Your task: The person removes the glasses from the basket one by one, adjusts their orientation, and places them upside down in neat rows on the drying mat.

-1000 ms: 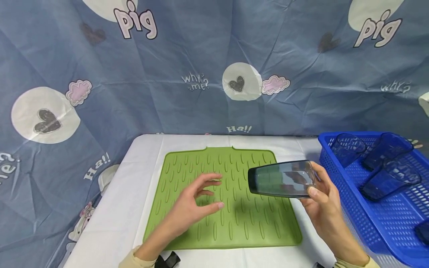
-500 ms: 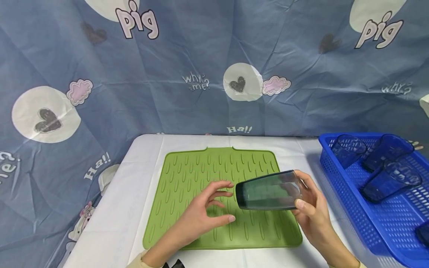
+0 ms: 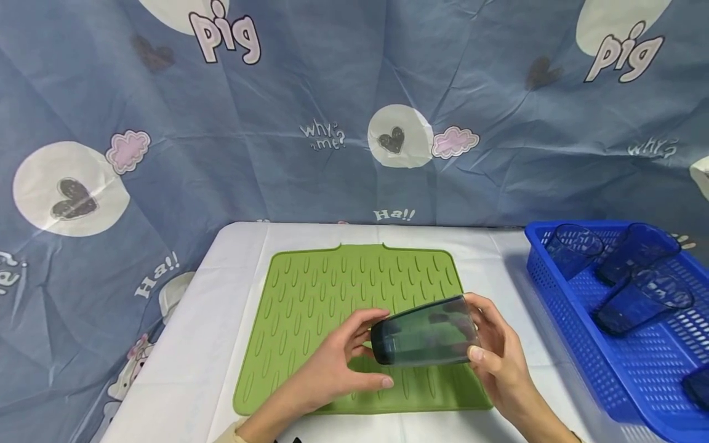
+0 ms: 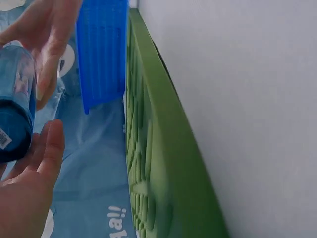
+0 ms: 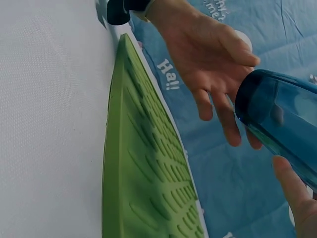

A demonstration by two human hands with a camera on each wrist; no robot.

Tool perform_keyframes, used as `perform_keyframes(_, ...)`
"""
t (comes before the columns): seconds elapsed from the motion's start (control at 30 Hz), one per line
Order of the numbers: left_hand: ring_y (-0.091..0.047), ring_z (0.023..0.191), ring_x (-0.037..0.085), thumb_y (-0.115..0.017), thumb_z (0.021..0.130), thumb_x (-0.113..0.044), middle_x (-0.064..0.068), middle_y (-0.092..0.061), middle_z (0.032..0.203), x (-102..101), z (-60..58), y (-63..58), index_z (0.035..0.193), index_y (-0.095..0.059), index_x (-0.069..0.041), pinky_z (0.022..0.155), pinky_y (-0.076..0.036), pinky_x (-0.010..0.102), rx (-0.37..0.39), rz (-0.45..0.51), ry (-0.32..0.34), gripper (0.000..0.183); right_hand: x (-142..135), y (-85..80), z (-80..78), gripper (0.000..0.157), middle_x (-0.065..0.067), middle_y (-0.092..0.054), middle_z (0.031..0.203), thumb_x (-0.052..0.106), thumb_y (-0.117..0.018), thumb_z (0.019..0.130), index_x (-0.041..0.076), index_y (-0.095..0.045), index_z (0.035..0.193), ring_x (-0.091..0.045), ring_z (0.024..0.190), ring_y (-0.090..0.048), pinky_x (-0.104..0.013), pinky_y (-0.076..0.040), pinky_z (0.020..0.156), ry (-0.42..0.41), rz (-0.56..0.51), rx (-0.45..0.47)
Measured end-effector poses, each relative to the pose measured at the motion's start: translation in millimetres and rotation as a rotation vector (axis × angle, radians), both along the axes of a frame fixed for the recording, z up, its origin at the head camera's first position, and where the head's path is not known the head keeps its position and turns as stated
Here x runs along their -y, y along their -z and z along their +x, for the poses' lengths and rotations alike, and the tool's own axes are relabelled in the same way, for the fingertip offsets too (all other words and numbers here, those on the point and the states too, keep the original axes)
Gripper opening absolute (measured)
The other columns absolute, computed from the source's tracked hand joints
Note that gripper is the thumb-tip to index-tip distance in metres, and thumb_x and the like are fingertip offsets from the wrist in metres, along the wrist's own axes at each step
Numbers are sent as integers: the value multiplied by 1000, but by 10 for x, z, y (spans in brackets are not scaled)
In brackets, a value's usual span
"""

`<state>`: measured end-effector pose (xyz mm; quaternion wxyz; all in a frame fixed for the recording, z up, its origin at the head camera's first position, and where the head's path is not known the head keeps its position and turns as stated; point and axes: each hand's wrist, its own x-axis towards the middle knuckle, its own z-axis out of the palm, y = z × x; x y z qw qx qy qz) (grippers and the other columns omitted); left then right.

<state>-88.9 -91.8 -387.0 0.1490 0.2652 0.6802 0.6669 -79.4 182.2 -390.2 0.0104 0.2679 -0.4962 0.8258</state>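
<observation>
My right hand [image 3: 501, 357] grips a smoky-tinted drinking glass [image 3: 425, 335] near its rim, thumb on the near side and fingers at the far side. The glass lies tilted on its side over the green mat [image 3: 316, 271], its thick dark base toward the left. Around that base my left hand [image 3: 340, 363] is spread, fingers behind and thumb below and apart. In the right wrist view the left palm [image 5: 213, 64] faces the glass base with its fingers loosely extended. A small white label [image 4: 4, 140] shows on the base in the left wrist view.
At the right stands a blue plastic basket [image 3: 576, 344], with several tinted glasses such as this tumbler [image 3: 642, 298] inside. A white cloth [image 3: 183, 369] covers the table under the mat. A blue printed curtain [image 3: 310, 178] hangs behind.
The right hand has brought the glass left and nearer the person, away from the basket. The left hand has moved right, so its fingers now overlap the base end.
</observation>
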Motion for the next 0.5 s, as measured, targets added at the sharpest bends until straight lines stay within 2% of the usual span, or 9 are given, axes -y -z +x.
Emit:
perform_keyframes(0.1,-55,121,28,-82,80,-6,8,-47,143,-18,2,22,145,-42,-19,94,-51,38,50,86,29,78,20,-5,25,61,-10,-49,131,-7,-48,80,-1,-41,140,-14,114,-47,-15,-47,54,50,43,11)
perform_keyframes(0.13,-55,121,29,-81,80,-4,10,-47,143,-21,2,27,145,-42,-16,94,-51,38,68,112,32,77,26,-7,34,61,-9,-48,133,-6,-48,79,0,-43,140,-14,117,-45,-14,-46,56,71,59,14)
perform_keyframes(0.2,-55,121,31,-80,80,-3,13,-47,144,-27,1,30,145,-42,-11,95,-51,38,97,157,34,75,38,-5,43,62,-8,-46,135,-5,-49,77,2,-45,139,-14,122,-40,-12,-42,51,100,82,16)
perform_keyframes(0.23,-55,121,31,-79,81,-2,14,-47,143,-29,1,29,144,-43,-9,95,-51,38,112,172,31,74,41,-4,43,63,-8,-46,136,-6,-48,77,2,-45,139,-14,123,-40,-12,-43,54,103,87,13)
perform_keyframes(0.33,-56,119,31,-79,82,-2,16,-49,142,-31,1,16,142,-45,-5,94,-52,36,147,193,17,69,40,8,30,62,-12,-46,136,-6,-48,79,0,-41,140,-17,124,-44,-15,-51,75,72,74,-15)
perform_keyframes(0.4,-57,118,30,-79,82,-2,16,-50,140,-33,1,6,141,-46,-5,93,-52,36,163,195,11,67,35,13,14,61,-14,-47,134,-6,-47,80,-2,-39,141,-19,119,-48,-19,-53,75,36,58,-32)
perform_keyframes(0.47,-57,117,29,-79,81,-2,16,-51,139,-36,0,-4,140,-47,-4,92,-53,35,169,191,5,66,26,17,1,60,-15,-48,133,-6,-48,83,-3,-37,142,-21,117,-51,-26,-55,84,-1,38,-35)
perform_keyframes(0.5,-58,116,29,-79,81,-2,16,-51,138,-39,-2,-9,139,-48,-5,92,-53,36,169,190,0,66,23,21,-3,59,-14,-47,134,-5,-48,84,-2,-37,142,-19,117,-51,-22,-55,76,-8,34,-34)
